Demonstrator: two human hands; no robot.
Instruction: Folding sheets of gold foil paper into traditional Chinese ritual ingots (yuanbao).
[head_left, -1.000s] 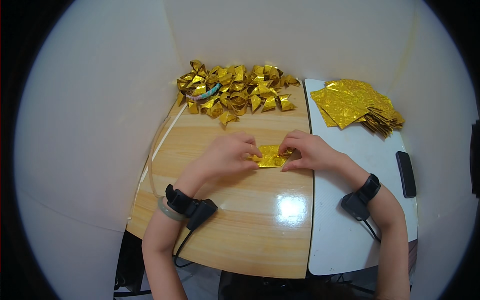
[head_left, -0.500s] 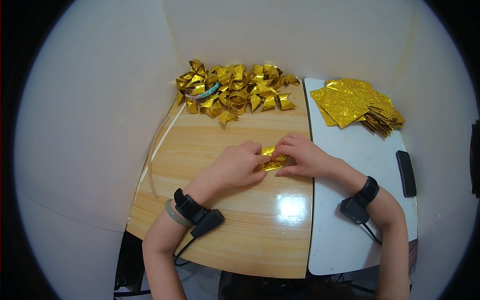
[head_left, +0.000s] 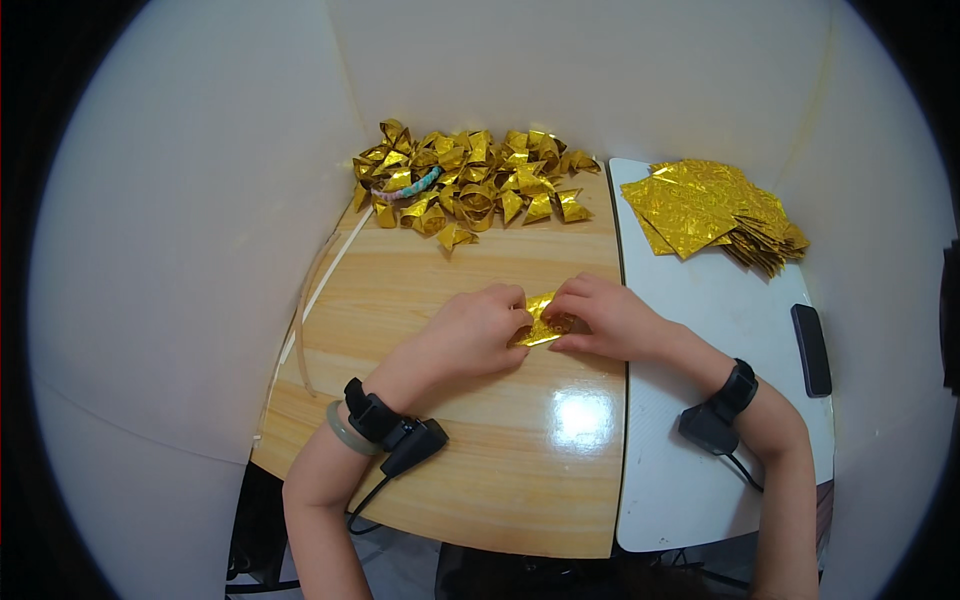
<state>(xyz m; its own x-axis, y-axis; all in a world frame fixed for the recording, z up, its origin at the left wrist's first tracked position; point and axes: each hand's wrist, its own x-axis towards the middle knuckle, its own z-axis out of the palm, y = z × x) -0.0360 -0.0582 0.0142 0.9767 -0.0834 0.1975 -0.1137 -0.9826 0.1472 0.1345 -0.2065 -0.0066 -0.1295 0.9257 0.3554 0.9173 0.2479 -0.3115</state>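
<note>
Between my two hands, at the middle of the wooden tabletop, is a shiny gold foil paper (head_left: 541, 326), partly folded into a narrow shape. My left hand (head_left: 478, 328) grips its left end with bent fingers. At the right end, my right hand (head_left: 610, 318) pinches the paper between thumb and fingers. The fingertips cover both ends, so the exact folds are hidden. Folded gold paper pieces (head_left: 478, 208) lie heaped at the far edge of the wood. A stack of flat gold foil sheets (head_left: 690, 205) rests on the white table at the far right.
A pastel braided band (head_left: 408, 188) lies among the folded pieces. A black oblong device (head_left: 811, 350) sits near the right edge of the white table (head_left: 690, 300). Black wrist devices with cables (head_left: 412, 440) are strapped to both forearms. Pale walls enclose the tables.
My fingers have shifted slightly on the gold paper, and a little more of its middle now shows. The heap and the sheet stack have not moved.
</note>
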